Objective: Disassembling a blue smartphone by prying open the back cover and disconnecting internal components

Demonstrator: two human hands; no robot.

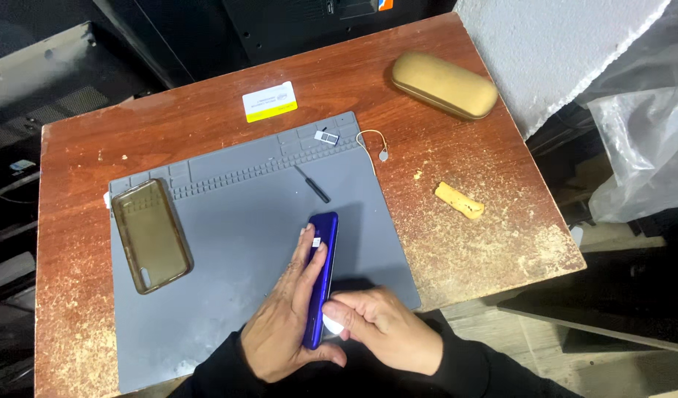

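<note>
Head view: both hands grasp 1 blue phone (322, 276), held on edge over the near part of the grey work mat (243, 243), close to the bench's near edge. Left hand (283, 320) lies flat along the phone's left face, fingers extended toward the far end, thumb wrapped under the near end. Right hand (383, 328) is closed on the phone's near right side, fingertips pressing a small white piece (331, 323) against it; what that piece is cannot be told.

Mat covers the middle of the reddish wooden bench (457, 221). On the mat: translucent brownish phone case (151, 234) at its left edge, small black tool (312, 184) near its centre, tiny tray-like part (327, 136) at its far right corner. Off the mat: white-and-yellow card (269, 101) toward the far edge, tan glasses case (444, 85) at the far right corner, thin looped wire (373, 144) just beside the mat, small tan scrap (459, 200) toward the right edge.
</note>
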